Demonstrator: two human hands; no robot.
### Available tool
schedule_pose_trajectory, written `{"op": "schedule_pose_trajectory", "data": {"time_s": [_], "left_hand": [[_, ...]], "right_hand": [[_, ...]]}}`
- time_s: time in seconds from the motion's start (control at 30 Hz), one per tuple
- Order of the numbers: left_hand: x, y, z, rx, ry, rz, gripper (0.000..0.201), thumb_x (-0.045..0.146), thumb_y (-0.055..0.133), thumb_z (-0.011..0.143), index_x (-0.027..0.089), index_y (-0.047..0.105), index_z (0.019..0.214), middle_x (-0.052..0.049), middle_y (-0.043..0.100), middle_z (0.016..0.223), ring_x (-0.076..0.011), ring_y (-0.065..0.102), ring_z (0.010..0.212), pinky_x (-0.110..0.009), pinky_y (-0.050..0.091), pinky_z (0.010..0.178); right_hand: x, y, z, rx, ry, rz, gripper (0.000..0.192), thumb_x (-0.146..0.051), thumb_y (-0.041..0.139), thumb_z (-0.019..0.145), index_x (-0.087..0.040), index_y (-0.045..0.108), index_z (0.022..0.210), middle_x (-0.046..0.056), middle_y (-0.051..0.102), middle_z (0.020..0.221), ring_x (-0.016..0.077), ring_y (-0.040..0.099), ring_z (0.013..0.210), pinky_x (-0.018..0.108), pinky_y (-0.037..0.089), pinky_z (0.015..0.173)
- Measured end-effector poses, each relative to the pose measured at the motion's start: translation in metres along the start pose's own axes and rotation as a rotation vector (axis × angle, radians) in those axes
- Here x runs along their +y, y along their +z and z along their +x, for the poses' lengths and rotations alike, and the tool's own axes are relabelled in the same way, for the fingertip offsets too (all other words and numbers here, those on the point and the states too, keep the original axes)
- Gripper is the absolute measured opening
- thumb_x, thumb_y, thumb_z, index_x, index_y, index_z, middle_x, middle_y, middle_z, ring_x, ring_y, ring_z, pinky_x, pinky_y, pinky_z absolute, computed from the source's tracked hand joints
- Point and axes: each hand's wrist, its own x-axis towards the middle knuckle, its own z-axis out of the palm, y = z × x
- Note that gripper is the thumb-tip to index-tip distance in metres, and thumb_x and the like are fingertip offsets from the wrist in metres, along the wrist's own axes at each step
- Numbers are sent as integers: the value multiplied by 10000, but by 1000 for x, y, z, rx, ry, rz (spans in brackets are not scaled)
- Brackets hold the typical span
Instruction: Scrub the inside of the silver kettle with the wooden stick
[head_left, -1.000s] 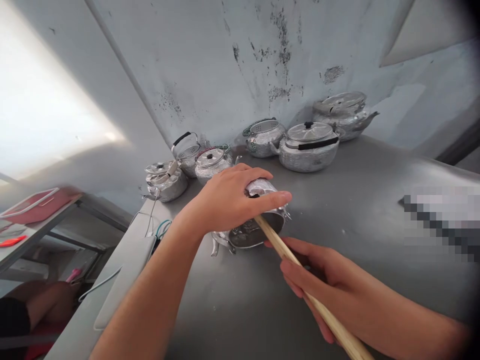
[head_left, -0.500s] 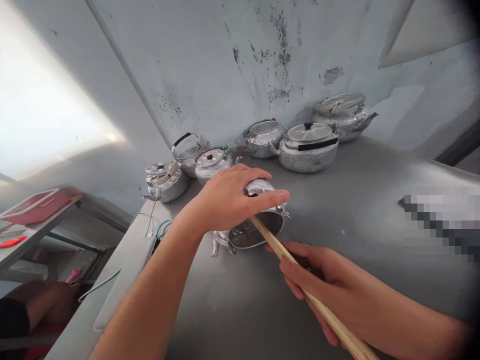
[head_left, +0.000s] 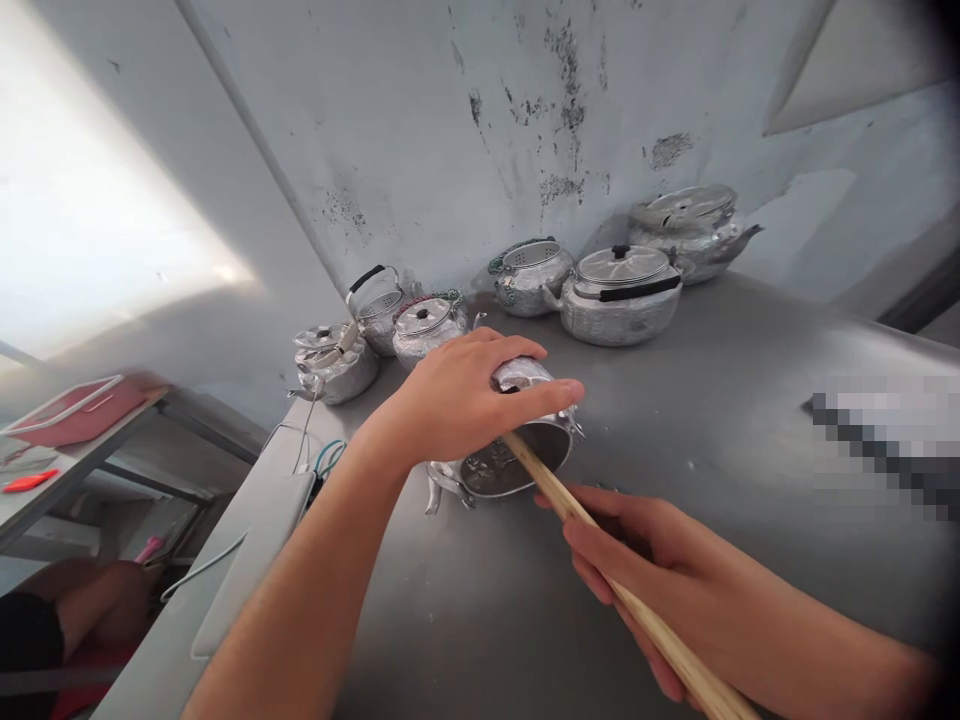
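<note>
A small silver metal kettle (head_left: 517,482) lies on its side on the grey table, its open mouth facing me and its spout at the left. My left hand (head_left: 472,400) rests over its upper side and holds it, thumb stretched to the right; some of its fingertips are hidden. In my right hand (head_left: 637,560) is a wooden stick (head_left: 555,490), gripped along its middle. The stick slants up to the left, and its far end reaches into the kettle's mouth, where the tip is hidden.
Several silver kettles, among them a lidded kettle (head_left: 621,310), stand along the stained wall. A pale flat panel (head_left: 255,560) with cables lies at the left. Beyond it are a pink basket (head_left: 75,415) on a shelf and a person's bent leg (head_left: 97,605).
The whole view has shifted very slightly. Both hands, the kettle and the stick keep nearly the same positions relative to each other.
</note>
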Motion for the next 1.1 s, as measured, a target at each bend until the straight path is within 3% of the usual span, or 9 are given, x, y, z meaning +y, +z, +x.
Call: {"op": "schedule_pose_trajectory", "data": {"time_s": [0.23,0.67,1.1], "left_hand": [[-1,-1,0,-9,-4,-2,670,813,508,939,344,693,1379,-36,679,1374,-311,608,1268,-452,463,1115],[2,1,0,-4,0,17,661,802,516,944,334,700,1373,-35,687,1359,-305,606,1266,-439,469,1099],[2,1,0,0,5,18,661,812,509,940,347,697,1370,-31,689,1361,-307,604,1270,-446,471,1101]], "right_hand": [[-2,-1,-3,12,39,-17,385,-575,539,988,-234,519,810,-79,523,757,51,531,402,192,477,402],[1,-3,-2,24,-37,-86,399,-542,450,1051,-232,519,809,-88,488,718,55,525,417,195,460,434],[-1,-3,-2,42,-26,-121,360,-567,549,995,-235,598,866,-81,476,711,68,498,417,213,452,434]]}}
